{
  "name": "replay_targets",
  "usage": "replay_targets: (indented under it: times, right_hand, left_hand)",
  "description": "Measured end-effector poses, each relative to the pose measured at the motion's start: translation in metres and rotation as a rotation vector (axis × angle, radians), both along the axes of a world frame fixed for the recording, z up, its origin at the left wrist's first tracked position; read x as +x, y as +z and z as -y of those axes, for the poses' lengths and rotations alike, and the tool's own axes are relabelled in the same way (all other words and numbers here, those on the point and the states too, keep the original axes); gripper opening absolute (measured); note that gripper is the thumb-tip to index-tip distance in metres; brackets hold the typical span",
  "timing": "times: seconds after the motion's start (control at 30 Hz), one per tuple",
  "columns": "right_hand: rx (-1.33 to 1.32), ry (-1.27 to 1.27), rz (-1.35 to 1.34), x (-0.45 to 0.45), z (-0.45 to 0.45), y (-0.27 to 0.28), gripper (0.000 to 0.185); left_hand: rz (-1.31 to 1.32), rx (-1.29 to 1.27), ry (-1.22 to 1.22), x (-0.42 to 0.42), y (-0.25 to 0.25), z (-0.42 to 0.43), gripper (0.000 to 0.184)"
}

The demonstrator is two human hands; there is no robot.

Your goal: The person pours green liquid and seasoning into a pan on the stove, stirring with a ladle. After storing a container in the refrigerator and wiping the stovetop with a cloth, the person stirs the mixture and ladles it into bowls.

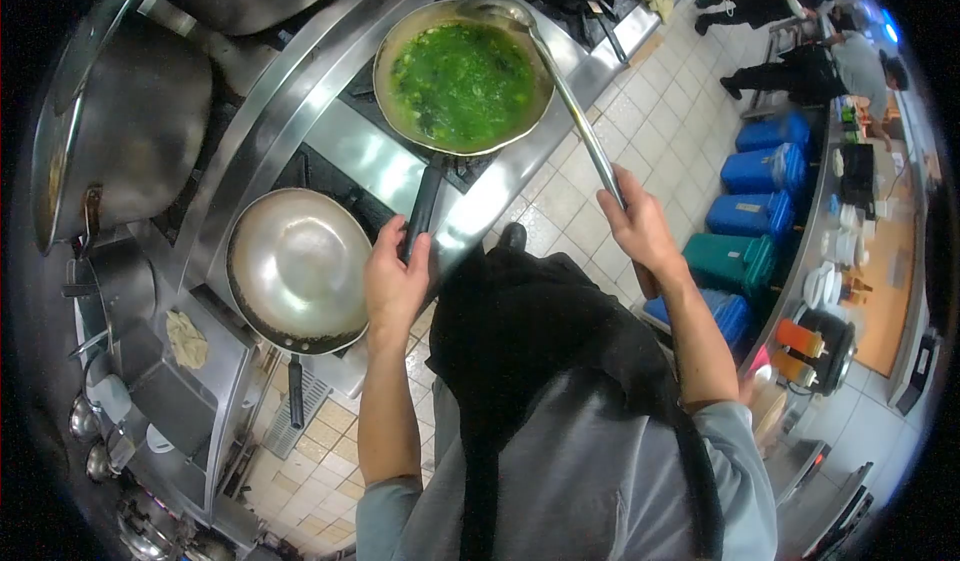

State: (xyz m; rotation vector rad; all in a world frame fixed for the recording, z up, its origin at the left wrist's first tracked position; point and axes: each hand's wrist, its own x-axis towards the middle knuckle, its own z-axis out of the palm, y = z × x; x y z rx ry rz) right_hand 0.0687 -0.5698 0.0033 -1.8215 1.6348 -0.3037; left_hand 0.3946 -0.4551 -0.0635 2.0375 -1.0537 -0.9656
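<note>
Two hands are gripping: your left hand (397, 277), fingers wrapping the handle (426, 199), likely the safest hold, of a liquid-filled, probably heavy frying pan (384, 91) on the stove (347, 149); your right hand (642, 227), clasping a ladle (573, 106).

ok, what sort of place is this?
Probably a commercial kitchen: big metal pots, a steel stove with a pan of green liquid, and a row of large bins.

The ladle (568, 96) is shiny, smooth metal; pan handle (426, 201) looks like matt plastic. Other pan (300, 261) is glossy metal inside (rim (262, 329) looks kinda rough tbh). Stovetop (345, 151): polished steel. Apron (530, 311): matt cloth. Bins (752, 167): smooth plastic.
</note>
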Motion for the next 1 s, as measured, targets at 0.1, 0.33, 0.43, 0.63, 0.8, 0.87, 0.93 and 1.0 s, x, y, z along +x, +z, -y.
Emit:
replay_targets:
  times: [0.1,0.33,0.43,0.63,0.8,0.87,0.93,1.0]
  right_hand:
    - [0.001,0.004,-0.013,0.003,0.0,0.004,0.046]
    - [-0.018,0.0,-0.009,0.008,-0.001,0.006,0.044]
    - [-0.044,-0.004,-0.032,0.009,0.002,0.0,0.042]
    - [-0.207,0.109,-0.074,-0.003,0.009,-0.032,0.042]
    - [-0.017,0.089,-0.165,0.009,0.012,-0.022,0.038]
    - [0.037,0.087,-0.183,0.013,0.013,-0.02,0.037]
    - [0.151,0.092,-0.202,0.015,0.015,-0.019,0.035]
    - [0.167,0.091,-0.19,0.02,0.017,-0.011,0.035]
  left_hand:
    - [0.003,0.044,-0.007,0.001,0.005,-0.001,0.053]
    - [0.006,0.012,-0.017,0.001,0.001,-0.003,0.051]
    - [0.008,0.03,-0.005,-0.001,0.005,-0.002,0.047]
    - [0.026,0.113,-0.023,-0.003,0.014,0.0,0.047]
    - [0.04,0.107,-0.037,-0.003,0.001,-0.003,0.047]
    - [0.027,0.102,-0.037,-0.002,0.0,-0.003,0.047]
    - [0.015,0.095,-0.038,-0.002,0.002,-0.002,0.046]
    - [-0.008,0.117,-0.053,-0.002,0.009,0.0,0.046]
